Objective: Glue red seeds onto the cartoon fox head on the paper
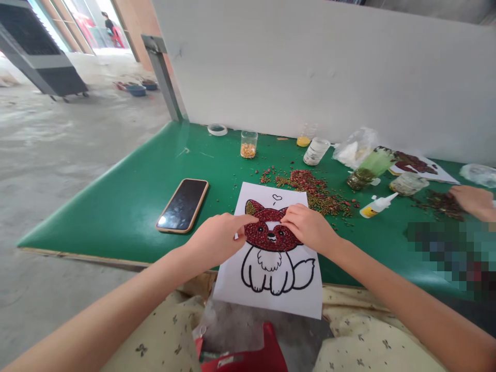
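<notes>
A white sheet (228,287) printed with a cartoon fox lies over the table's front edge, its lower part hanging out past it. Dark red beans (267,243) cover the fox's head, and green ones (250,207) fill its left ear. The body and tail are bare outline. My left hand (222,235) rests over the sheet's left edge, index finger stretched to the head, thumb apart. My right hand (310,225) has its fingertips pinched together at the white forehead patch; anything between them is too small to make out. Loose red and green beans (310,188) lie just behind the sheet.
A phone (183,205) lies at left on the green table (127,206). A cup of corn kernels (248,145), a tilted cup (316,151), a spilled green cup (374,168) and a glue bottle (377,205) stand or lie behind. Another person's hand (475,202) is at right.
</notes>
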Available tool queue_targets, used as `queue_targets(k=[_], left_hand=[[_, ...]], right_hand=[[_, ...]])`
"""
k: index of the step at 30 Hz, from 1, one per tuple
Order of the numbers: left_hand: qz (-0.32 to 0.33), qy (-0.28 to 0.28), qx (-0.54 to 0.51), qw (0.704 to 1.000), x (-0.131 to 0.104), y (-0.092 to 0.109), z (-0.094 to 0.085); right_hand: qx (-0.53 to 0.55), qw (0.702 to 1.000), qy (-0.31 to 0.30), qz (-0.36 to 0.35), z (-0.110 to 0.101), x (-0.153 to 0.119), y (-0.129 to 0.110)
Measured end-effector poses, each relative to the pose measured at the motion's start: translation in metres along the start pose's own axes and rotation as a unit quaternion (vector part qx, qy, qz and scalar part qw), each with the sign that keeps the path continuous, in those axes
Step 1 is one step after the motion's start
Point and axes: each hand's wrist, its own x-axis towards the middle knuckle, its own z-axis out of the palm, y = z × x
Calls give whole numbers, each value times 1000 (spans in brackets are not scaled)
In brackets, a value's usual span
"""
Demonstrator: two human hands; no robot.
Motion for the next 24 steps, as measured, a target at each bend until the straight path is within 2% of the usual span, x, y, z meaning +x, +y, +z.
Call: queue_targets(k=[5,12,24], left_hand=[[4,3,-4,1000,1,-1,2],[5,-4,-6,1000,0,-3,3],[12,-4,6,1000,2,-4,6]], right_hand=[[41,999,-10,29,-4,1,2],[144,983,19,114,-7,4,0],[165,979,-11,121,-1,8,-1]])
